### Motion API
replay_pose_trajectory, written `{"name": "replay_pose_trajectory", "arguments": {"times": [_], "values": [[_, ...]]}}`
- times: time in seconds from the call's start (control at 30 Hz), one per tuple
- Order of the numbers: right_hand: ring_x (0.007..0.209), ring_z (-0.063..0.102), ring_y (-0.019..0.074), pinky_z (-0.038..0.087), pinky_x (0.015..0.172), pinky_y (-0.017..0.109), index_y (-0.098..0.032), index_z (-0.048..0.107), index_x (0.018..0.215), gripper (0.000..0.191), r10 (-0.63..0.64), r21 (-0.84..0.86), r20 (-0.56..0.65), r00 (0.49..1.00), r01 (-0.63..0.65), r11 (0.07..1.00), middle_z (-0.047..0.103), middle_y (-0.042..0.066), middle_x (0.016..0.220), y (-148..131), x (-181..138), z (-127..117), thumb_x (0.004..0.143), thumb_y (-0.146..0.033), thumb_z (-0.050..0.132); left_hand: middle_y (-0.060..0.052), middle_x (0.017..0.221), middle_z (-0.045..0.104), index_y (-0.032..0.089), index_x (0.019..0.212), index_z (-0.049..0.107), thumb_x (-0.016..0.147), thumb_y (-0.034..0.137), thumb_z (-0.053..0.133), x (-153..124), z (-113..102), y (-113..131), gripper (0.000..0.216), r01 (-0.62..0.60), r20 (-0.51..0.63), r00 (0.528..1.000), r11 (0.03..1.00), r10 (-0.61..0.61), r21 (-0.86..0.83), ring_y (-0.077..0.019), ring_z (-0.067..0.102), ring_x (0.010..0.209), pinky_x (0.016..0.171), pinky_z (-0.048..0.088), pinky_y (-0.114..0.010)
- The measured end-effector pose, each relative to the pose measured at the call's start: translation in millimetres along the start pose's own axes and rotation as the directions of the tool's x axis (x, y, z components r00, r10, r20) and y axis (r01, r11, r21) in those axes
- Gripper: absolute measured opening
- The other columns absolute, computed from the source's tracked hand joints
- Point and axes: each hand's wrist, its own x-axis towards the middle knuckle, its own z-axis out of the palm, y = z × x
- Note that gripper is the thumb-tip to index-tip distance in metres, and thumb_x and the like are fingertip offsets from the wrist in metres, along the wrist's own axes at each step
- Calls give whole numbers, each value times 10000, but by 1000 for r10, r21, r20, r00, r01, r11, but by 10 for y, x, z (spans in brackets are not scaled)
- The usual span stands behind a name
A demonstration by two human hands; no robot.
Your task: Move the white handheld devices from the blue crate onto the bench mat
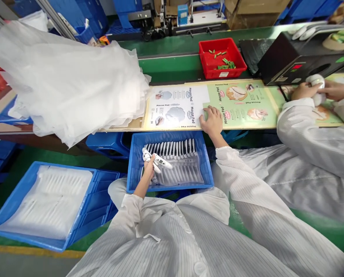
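My left hand [149, 168] is closed around a few slim white handheld devices [162, 161], one showing a small dark screen and buttons. It is over the left part of a blue crate [209, 175] on my lap. Inside the crate, a row of similar white and black devices [172, 149] stands packed side by side, with a translucent sheet [183, 171] over more of them nearer me. My right hand [212, 122] rests palm down on the bench, fingers apart, where a white printed sheet [172, 104] meets a green printed sheet [241, 105]. I see nothing held in it.
White foam sheets [74, 73] are piled at the left, overhanging the bench edge. Another blue crate [88, 204] with covered rows sits lower left. A red bin [222, 57] holds small green batteries. At right, a co-worker's hands [307, 90] hold a white device near a black box [301, 57].
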Motion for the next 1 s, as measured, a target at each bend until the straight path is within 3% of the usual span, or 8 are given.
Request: {"name": "replay_pose_trajectory", "arguments": {"times": [0.13,0.27,0.37,0.43,0.53,0.63,0.87,1.0], "values": [[1433,558,361,428,1248,602,-170,710,1356,492,33,157,3,999,-33,987,680,188,1478,-188,-106,-260,1059,-378,378,-110,934,783,206,1033,680,806,758,808,-490,51,65,611,23,-2,1000,990,-24,-137,-274,783,925,794,626,-376],[1327,673,341,527,1190,527,-262,678,1437,518,-52,504,231,971,-74,860,727,155,1412,-749,-1086,-509,1115,-498,347,-123,1032,803,196,1075,726,749,652,934,-1125,11,29,597,122,-4,992,957,-127,-263,-283,790,964,809,637,-375],[1245,730,322,592,1115,500,-324,622,1517,548,-268,668,551,790,-225,710,690,96,1508,-1086,-2281,-553,1049,-606,590,-104,999,790,209,1068,738,754,603,961,-1577,-25,-47,550,152,59,988,957,-142,-246,-258,777,918,806,634,-362],[1164,762,311,627,1033,489,-319,616,1517,574,-305,672,667,680,-371,641,731,85,1438,-1193,-2964,-517,1031,-624,620,-76,919,762,220,1022,735,747,598,966,-1805,-45,-100,521,131,96,989,967,-113,-219,-228,750,840,770,623,-344],[931,775,285,644,852,430,-278,658,1438,563,-240,630,740,628,-523,575,804,69,1134,-1206,-3504,-426,1044,-670,569,-27,768,690,213,880,708,710,641,963,-2004,-74,-149,527,93,102,991,990,-82,-109,-186,686,724,697,585,-305],[680,677,218,583,681,352,-233,677,1408,623,-197,611,771,605,-616,497,772,39,923,-1118,-3536,-402,1041,-723,566,-16,704,677,189,797,692,721,720,913,-2084,-90,-113,581,99,111,989,995,-96,-26,-175,661,662,654,575,-298],[773,659,204,547,710,318,-200,775,1261,678,56,560,803,594,-783,272,778,57,972,-1165,-3227,-467,894,-770,755,-113,806,809,123,1033,806,719,734,919,-2218,-76,126,696,143,311,943,988,-117,-60,-255,777,723,712,638,-366],[726,598,170,513,667,285,-197,751,1035,556,86,594,778,622,-774,221,702,5,815,-1264,-3230,-418,838,-709,839,-126,861,821,134,962,793,686,726,938,-2280,-75,114,669,86,354,932,996,-78,-6,-278,799,771,722,646,-383]]}}
